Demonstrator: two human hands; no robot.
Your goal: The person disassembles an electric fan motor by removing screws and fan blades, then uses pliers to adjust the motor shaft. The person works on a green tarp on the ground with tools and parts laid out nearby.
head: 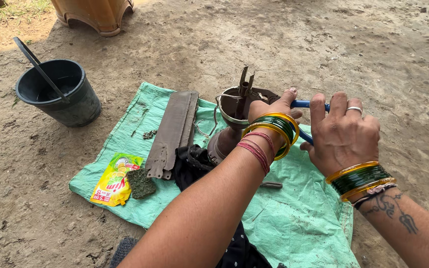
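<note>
covering bare dirt ground (323, 44), green cloth (294, 218)

Yellow-green sachet (114, 179) on green cloth (299, 218)

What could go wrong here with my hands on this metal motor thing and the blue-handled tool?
The left hand presses right beside the upright metal prongs of the brown metal housing; a slip could scrape the fingers. The right hand grips the blue-handled tool, whose tip is hidden, so it might jump off. The small loose parts on the green cloth could roll into the dirt.
</note>
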